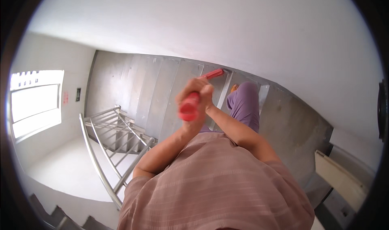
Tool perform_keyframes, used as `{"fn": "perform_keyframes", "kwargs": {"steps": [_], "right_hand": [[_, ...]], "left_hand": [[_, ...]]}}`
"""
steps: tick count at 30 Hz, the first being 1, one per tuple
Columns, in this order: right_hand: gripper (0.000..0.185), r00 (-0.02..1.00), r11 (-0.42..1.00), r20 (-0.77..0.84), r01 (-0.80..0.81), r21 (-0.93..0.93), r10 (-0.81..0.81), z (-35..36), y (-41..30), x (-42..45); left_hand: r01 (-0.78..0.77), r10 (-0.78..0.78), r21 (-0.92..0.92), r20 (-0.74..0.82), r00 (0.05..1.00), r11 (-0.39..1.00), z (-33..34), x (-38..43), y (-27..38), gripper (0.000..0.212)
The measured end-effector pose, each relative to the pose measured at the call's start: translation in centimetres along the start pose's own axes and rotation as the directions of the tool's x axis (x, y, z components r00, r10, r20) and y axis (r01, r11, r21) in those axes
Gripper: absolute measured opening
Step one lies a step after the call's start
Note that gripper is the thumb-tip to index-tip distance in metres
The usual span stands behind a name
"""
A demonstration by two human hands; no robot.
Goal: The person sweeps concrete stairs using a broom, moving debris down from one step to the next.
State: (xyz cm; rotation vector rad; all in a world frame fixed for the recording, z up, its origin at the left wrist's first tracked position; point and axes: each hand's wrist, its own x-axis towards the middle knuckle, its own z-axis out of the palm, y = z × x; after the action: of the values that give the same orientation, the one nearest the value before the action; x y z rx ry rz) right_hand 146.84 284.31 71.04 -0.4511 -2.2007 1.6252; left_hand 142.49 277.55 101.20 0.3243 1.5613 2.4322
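Both my hands are wrapped around the red handle (189,109) of what looks like a broom, held out in front of my waist. Its upper end points up at me and is blurred. My left hand (199,118) is closed on the handle, partly behind its end. Just beyond, my right hand (199,86) grips it too, and the two hands overlap. Past them, the red broom head (215,74) rests low on a grey stair step (188,71), close to the wall. The bristles are too small to make out.
Grey stairs descend leftward beside a white wall (231,26). A stainless-steel railing (97,166) borders the left side. A bright window (36,99) is in the far wall. My bent leg in purple trousers (244,105) stands on the steps. A cream panel (340,178) is at lower right.
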Motion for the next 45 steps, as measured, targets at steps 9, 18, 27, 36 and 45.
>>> {"fn": "perform_keyframes", "kwargs": {"steps": [9, 18, 27, 36, 45], "right_hand": [[0.028, 0.962, 0.925, -0.196, -0.243, -0.291, 0.191, -1.0, -12.5, 0.4], [0.029, 0.939, 0.865, -0.225, -0.329, -0.378, 0.260, -6.3, -0.1, 12.2], [0.015, 0.958, 0.929, 0.016, -0.273, -0.249, 0.286, -0.3, -0.1, 12.7], [0.007, 0.920, 0.975, 0.325, -0.187, -0.123, 0.218, 0.0, -7.3, 9.0], [0.018, 0.905, 0.828, 0.127, -0.306, -0.470, 0.406, -1.6, -0.9, 11.7]], "left_hand": [[0.094, -0.087, 0.016, 0.551, 0.830, 0.995, -3.2, 6.2, 7.9, 0.039], [0.197, -0.207, 0.063, 0.282, 0.937, 0.978, 4.1, 15.6, -1.2, 0.035], [0.093, -0.115, 0.354, 0.044, 0.992, 0.931, 3.2, 13.6, 1.3, 0.035], [0.036, -0.152, 0.390, 0.273, 0.950, 0.920, 0.4, 8.4, 9.6, 0.027], [0.181, -0.186, 0.098, 0.050, 0.981, 0.979, -4.4, 14.4, 0.3, 0.033]]}}
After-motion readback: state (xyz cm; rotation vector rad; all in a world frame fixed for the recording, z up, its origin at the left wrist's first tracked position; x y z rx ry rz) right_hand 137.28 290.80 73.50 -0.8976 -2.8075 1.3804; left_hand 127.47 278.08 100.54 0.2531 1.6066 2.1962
